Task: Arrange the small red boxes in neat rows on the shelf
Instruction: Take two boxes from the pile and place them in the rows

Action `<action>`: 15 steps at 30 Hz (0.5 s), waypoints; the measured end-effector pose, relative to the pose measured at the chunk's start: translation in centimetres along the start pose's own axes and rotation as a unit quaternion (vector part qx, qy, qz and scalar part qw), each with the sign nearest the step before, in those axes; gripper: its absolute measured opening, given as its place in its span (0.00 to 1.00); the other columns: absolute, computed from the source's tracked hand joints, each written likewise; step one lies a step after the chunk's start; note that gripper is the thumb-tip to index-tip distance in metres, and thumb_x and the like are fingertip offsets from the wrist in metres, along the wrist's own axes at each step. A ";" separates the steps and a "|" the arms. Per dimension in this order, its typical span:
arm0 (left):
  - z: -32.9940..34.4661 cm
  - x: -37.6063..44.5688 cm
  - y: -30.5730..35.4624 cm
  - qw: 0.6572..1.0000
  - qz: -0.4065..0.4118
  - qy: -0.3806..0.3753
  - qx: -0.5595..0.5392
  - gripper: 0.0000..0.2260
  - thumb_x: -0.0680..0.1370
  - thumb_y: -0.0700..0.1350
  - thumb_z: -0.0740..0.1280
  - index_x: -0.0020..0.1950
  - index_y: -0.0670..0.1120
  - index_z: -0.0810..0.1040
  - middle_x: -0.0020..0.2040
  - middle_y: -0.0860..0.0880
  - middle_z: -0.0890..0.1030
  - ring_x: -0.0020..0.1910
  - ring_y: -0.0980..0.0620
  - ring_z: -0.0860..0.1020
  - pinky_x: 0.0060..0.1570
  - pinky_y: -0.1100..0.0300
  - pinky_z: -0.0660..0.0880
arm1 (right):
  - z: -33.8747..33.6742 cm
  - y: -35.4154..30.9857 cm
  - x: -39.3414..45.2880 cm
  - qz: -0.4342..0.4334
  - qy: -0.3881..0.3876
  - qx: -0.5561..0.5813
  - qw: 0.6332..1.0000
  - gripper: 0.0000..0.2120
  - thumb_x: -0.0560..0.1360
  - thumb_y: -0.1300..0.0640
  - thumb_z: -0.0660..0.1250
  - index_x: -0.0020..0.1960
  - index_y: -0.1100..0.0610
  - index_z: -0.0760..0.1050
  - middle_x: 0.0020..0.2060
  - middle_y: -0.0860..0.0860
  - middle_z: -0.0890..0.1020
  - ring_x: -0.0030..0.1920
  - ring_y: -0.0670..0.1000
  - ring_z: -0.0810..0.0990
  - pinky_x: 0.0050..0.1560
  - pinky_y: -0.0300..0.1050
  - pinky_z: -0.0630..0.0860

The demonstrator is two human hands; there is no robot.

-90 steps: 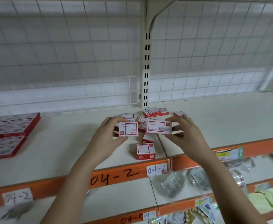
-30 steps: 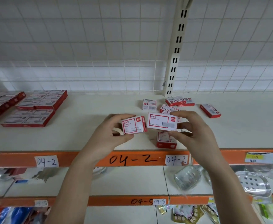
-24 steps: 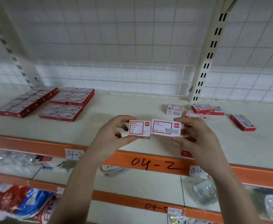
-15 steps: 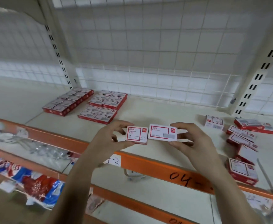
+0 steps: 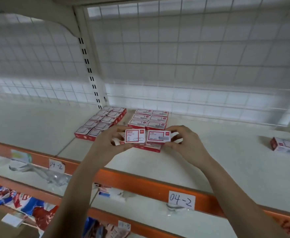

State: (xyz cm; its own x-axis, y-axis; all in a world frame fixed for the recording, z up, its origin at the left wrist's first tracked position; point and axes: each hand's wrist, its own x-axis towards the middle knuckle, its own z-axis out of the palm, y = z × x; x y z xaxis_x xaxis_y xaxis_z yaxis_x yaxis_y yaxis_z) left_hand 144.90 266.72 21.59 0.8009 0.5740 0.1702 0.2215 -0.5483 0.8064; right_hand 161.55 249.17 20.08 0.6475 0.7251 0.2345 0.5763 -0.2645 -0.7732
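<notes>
My left hand [image 5: 109, 146] grips a small red-and-white box [image 5: 134, 136] and my right hand [image 5: 188, 144] grips a second, wider one [image 5: 158, 136]. I hold the two side by side, touching, just above the front end of a block of red boxes [image 5: 149, 118] laid in two neat columns on the white shelf [image 5: 209, 162]. Another block of boxes in neat rows [image 5: 101, 123] lies to its left, by the shelf upright. One loose red box [image 5: 285, 146] sits far right on the shelf.
A white wire grid [image 5: 192, 66] backs the shelf, and a slotted upright [image 5: 89, 73] stands behind the left block. The orange front rail [image 5: 140, 183] carries paper labels reading 04-2. Lower shelves hold plastic-wrapped goods [image 5: 20, 201].
My view and both hands have moved left along the shelf, away from the loose pile of boxes, and the two held boxes now hover at the arranged blocks.
</notes>
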 end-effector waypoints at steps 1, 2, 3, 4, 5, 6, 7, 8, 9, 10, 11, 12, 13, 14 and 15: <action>-0.7 0.5 -0.7 1.000 -0.004 -0.001 0.000 0.19 0.69 0.45 0.75 0.57 0.57 0.77 0.47 0.59 0.81 0.46 0.67 0.76 0.48 0.63 0.70 | 0.8 -0.3 0.9 0.005 -0.008 -0.018 1.000 0.16 0.70 0.56 0.72 0.56 0.48 0.75 0.54 0.46 0.76 0.47 0.45 0.77 0.46 0.33 0.72; -1.4 0.9 -1.3 1.000 -0.009 -0.002 0.001 0.19 0.69 0.44 0.75 0.57 0.57 0.77 0.46 0.58 0.81 0.45 0.66 0.76 0.48 0.63 0.71 | 1.5 -0.5 1.8 0.009 -0.014 -0.035 0.999 0.18 0.70 0.57 0.72 0.58 0.50 0.75 0.55 0.47 0.76 0.49 0.47 0.77 0.48 0.35 0.73; -2.0 1.3 -1.9 1.000 -0.012 -0.004 0.000 0.19 0.69 0.44 0.75 0.57 0.57 0.76 0.46 0.58 0.81 0.45 0.64 0.76 0.48 0.63 0.71 | 2.1 -0.7 2.6 0.013 -0.018 -0.051 0.998 0.19 0.69 0.57 0.73 0.59 0.52 0.75 0.56 0.48 0.76 0.50 0.47 0.77 0.50 0.37 0.73; -2.5 1.7 -2.4 1.000 -0.014 -0.005 -0.002 0.18 0.70 0.44 0.75 0.56 0.58 0.76 0.46 0.58 0.80 0.46 0.64 0.76 0.47 0.64 0.71 | 2.7 -0.9 3.3 0.015 -0.022 -0.065 0.998 0.20 0.69 0.57 0.73 0.60 0.53 0.75 0.56 0.49 0.76 0.51 0.47 0.76 0.52 0.38 0.73; -3.0 2.1 -3.0 1.000 -0.016 -0.005 -0.007 0.18 0.70 0.44 0.75 0.56 0.59 0.76 0.47 0.58 0.80 0.47 0.64 0.76 0.46 0.65 0.70 | 3.4 -1.0 3.9 0.019 -0.025 -0.076 0.997 0.20 0.69 0.56 0.73 0.60 0.53 0.75 0.56 0.49 0.76 0.52 0.48 0.76 0.53 0.40 0.74; -3.4 2.5 -3.5 1.000 -0.017 -0.002 -0.014 0.18 0.70 0.46 0.75 0.55 0.60 0.76 0.47 0.59 0.80 0.48 0.64 0.76 0.45 0.66 0.70 | 4.0 -1.2 4.4 0.021 -0.028 -0.087 0.996 0.20 0.69 0.56 0.72 0.61 0.53 0.75 0.55 0.50 0.76 0.53 0.49 0.77 0.55 0.42 0.74; -3.8 2.8 -4.0 1.000 -0.018 0.002 -0.019 0.17 0.69 0.47 0.75 0.54 0.61 0.76 0.47 0.59 0.81 0.48 0.64 0.76 0.45 0.65 0.71 | 4.6 -1.3 5.0 0.019 -0.030 -0.103 0.994 0.20 0.70 0.55 0.72 0.61 0.53 0.74 0.55 0.50 0.76 0.54 0.50 0.76 0.56 0.43 0.74; -4.1 3.1 -4.5 0.999 -0.018 0.005 -0.027 0.17 0.69 0.47 0.75 0.53 0.62 0.76 0.46 0.60 0.81 0.48 0.63 0.76 0.46 0.64 0.72 | 5.2 -1.4 5.5 0.013 -0.029 -0.125 0.992 0.20 0.71 0.53 0.71 0.62 0.53 0.74 0.55 0.51 0.76 0.56 0.51 0.75 0.57 0.43 0.73; -4.3 3.4 -4.9 0.999 -0.017 0.008 -0.037 0.17 0.69 0.46 0.75 0.53 0.62 0.76 0.46 0.60 0.81 0.47 0.63 0.77 0.47 0.62 0.73 | 5.8 -1.6 6.0 0.007 -0.028 -0.146 0.989 0.21 0.71 0.52 0.70 0.63 0.53 0.73 0.56 0.51 0.76 0.58 0.51 0.74 0.58 0.43 0.71; -4.5 3.6 -5.3 0.999 -0.017 0.008 -0.048 0.18 0.70 0.44 0.75 0.54 0.61 0.76 0.45 0.59 0.81 0.47 0.62 0.77 0.49 0.58 0.74 | 6.3 -1.7 6.4 0.003 -0.025 -0.162 0.986 0.21 0.72 0.52 0.70 0.64 0.53 0.73 0.57 0.51 0.77 0.59 0.51 0.73 0.59 0.42 0.68; -4.7 3.8 -5.7 0.998 -0.016 0.009 -0.057 0.18 0.70 0.43 0.75 0.54 0.61 0.77 0.45 0.59 0.82 0.46 0.61 0.78 0.51 0.54 0.75 | 6.7 -1.8 6.7 0.004 -0.023 -0.176 0.984 0.21 0.72 0.51 0.69 0.64 0.53 0.73 0.57 0.52 0.77 0.60 0.52 0.71 0.60 0.42 0.67; -4.9 4.0 -6.0 0.998 -0.014 0.010 -0.062 0.19 0.70 0.41 0.74 0.54 0.61 0.77 0.45 0.60 0.82 0.45 0.62 0.78 0.52 0.52 0.76 | 7.1 -1.9 7.0 0.005 -0.019 -0.190 0.982 0.22 0.73 0.50 0.69 0.65 0.53 0.72 0.58 0.52 0.77 0.62 0.52 0.70 0.61 0.43 0.65; -5.1 4.2 -6.4 0.998 -0.013 0.008 -0.064 0.20 0.70 0.40 0.74 0.54 0.61 0.77 0.45 0.62 0.82 0.44 0.62 0.78 0.52 0.50 0.76 | 7.5 -1.9 7.3 0.007 -0.013 -0.203 0.979 0.22 0.73 0.49 0.68 0.65 0.53 0.72 0.59 0.52 0.77 0.62 0.53 0.69 0.62 0.43 0.65; -5.2 4.4 -6.6 0.998 -0.011 0.007 -0.066 0.20 0.70 0.40 0.74 0.54 0.61 0.77 0.45 0.63 0.82 0.43 0.62 0.78 0.52 0.50 0.77 | 7.8 -1.9 7.6 0.008 -0.006 -0.217 0.976 0.22 0.73 0.48 0.68 0.66 0.53 0.72 0.60 0.52 0.76 0.63 0.53 0.69 0.64 0.44 0.64; -5.3 4.6 -6.8 0.998 -0.009 0.009 -0.069 0.20 0.70 0.40 0.74 0.54 0.61 0.77 0.46 0.62 0.82 0.43 0.62 0.78 0.51 0.51 0.77 | 8.1 -1.8 7.8 0.009 0.000 -0.228 0.974 0.23 0.73 0.48 0.68 0.66 0.53 0.72 0.61 0.51 0.76 0.64 0.53 0.68 0.65 0.43 0.62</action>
State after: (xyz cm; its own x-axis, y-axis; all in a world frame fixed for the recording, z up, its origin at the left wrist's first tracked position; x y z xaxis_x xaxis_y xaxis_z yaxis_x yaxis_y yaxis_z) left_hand 144.09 276.32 19.90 0.7878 0.5936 0.1644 0.1556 -0.4501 0.8793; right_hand 161.51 260.42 18.48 0.6596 0.7177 0.2231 0.7261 -0.5318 -0.4359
